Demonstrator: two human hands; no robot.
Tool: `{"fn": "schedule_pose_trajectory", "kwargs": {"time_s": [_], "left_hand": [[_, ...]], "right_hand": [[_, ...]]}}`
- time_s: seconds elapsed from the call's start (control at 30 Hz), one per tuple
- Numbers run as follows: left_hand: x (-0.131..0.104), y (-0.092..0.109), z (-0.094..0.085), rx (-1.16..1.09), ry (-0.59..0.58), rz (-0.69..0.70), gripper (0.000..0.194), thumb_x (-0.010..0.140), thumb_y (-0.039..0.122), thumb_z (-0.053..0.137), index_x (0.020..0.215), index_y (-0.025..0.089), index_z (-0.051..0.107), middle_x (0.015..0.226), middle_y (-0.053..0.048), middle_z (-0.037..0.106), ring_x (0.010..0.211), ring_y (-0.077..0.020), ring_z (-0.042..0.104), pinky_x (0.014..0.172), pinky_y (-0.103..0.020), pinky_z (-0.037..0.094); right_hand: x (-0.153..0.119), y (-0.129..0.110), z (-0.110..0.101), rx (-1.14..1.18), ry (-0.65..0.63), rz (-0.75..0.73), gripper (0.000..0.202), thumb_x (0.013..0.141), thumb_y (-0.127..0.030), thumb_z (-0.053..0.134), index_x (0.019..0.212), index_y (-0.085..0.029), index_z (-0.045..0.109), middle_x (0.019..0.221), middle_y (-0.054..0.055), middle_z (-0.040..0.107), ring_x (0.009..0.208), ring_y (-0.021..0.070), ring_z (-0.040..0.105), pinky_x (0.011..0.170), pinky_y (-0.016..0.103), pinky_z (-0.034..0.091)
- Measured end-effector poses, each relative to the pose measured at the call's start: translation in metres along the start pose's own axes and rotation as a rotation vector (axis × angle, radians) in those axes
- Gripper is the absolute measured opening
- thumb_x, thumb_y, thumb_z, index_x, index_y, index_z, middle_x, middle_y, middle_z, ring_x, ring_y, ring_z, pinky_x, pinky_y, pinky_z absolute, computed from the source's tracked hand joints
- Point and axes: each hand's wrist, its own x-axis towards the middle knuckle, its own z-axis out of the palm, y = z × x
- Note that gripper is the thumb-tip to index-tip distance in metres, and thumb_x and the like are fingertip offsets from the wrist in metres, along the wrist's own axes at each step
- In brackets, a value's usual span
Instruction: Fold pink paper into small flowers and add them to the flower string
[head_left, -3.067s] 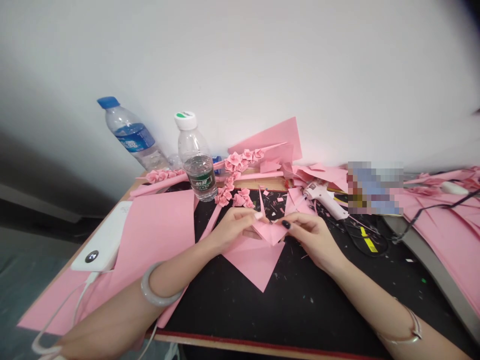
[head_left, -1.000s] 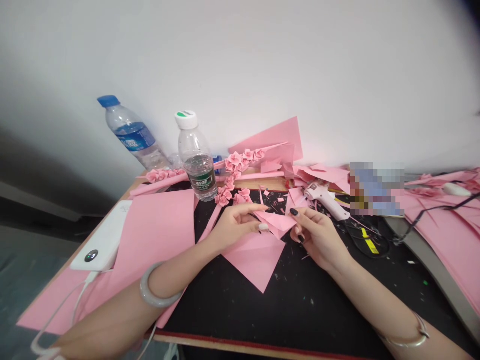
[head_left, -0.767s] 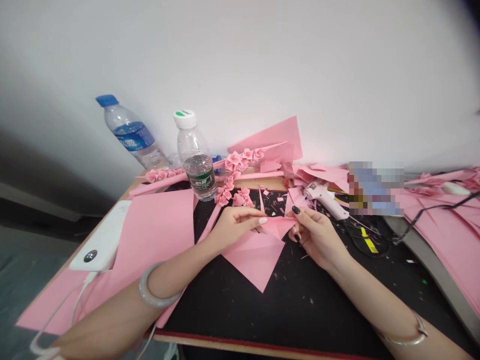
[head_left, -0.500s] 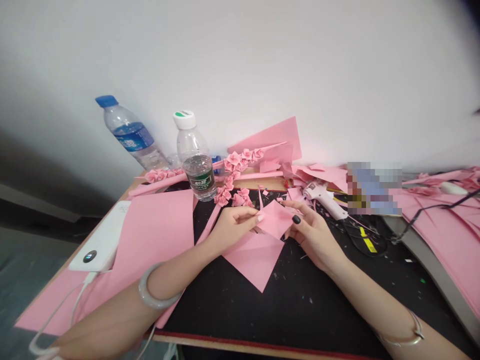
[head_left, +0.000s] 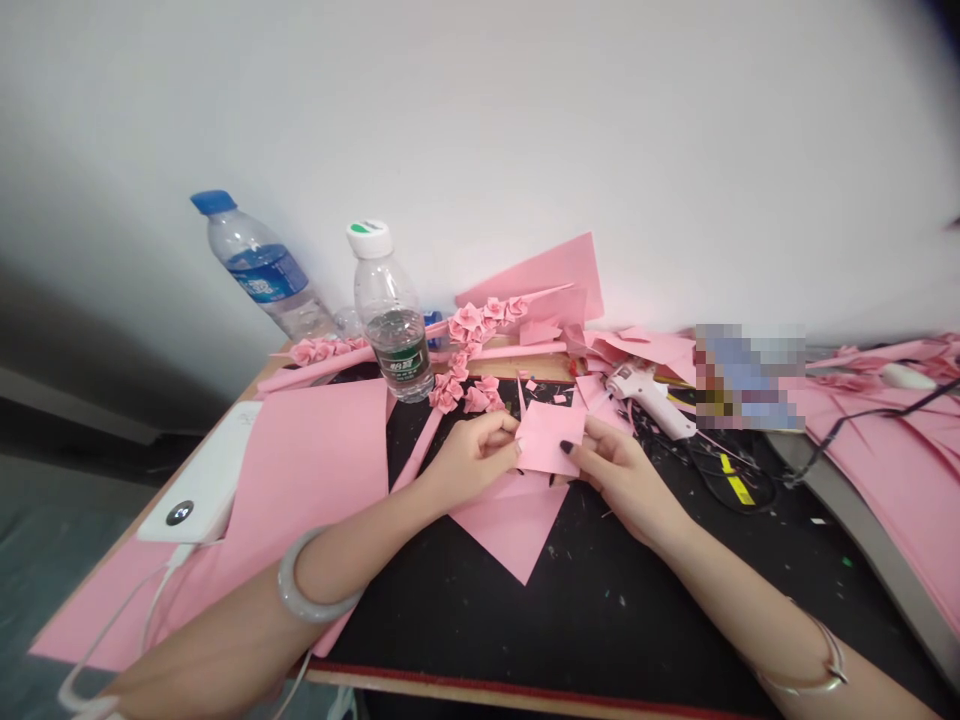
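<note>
A small square of pink paper [head_left: 550, 432] is held up between both my hands. My left hand [head_left: 469, 462] pinches its left edge between thumb and fingers. At the right edge, my right hand [head_left: 619, 468] grips it, the dark-nailed thumb lying on its face. Beneath the hands a larger pink paper sheet [head_left: 517, 535] lies on the black mat [head_left: 600, 620], one corner toward me. Pink folded paper flowers [head_left: 448, 390] on a rolled paper stem [head_left: 417, 452] lie just beyond my left hand.
Two plastic bottles stand at the back left, one with a green label [head_left: 401, 350], one with a blue label [head_left: 270, 272]. A white power bank [head_left: 199, 485] rests on large pink sheets [head_left: 315, 450]. At right lie a glue gun [head_left: 651, 398], a black cable [head_left: 825, 440] and paper scraps.
The small paper has turned from a corner-up diamond to a level square. My right hand has shifted slightly, and its thumb now lies on the paper's front.
</note>
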Motion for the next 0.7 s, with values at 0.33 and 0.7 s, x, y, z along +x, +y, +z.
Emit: {"fn": "schedule_pose_trajectory", "kwargs": {"time_s": [0.33,0.7], "left_hand": [[0.0017,0.0009,-0.0009,-0.235,-0.049,-0.044,0.02,0.074,0.018,0.057,0.092,0.012,0.057,0.082,-0.005,0.062,0.075,-0.0151,0.06,0.067,-0.025,0.047],[0.0021,0.0007,-0.0064,-0.567,-0.054,-0.196,0.011,0.071,0.019,0.058,0.08,0.012,0.056,0.068,-0.001,0.061,0.061,-0.0143,0.063,0.063,-0.032,0.052]], "right_hand": [[-0.0016,-0.0039,-0.0002,-0.162,-0.066,-0.034,0.027,0.079,-0.022,0.054,0.105,-0.02,0.057,0.09,0.002,0.063,0.072,0.014,0.057,0.065,0.026,0.047],[-0.0035,-0.0026,-0.0055,0.151,0.011,0.036,0.018,0.077,-0.022,0.058,0.094,-0.018,0.06,0.061,0.0,0.062,0.052,0.0099,0.056,0.055,0.024,0.045]]}}
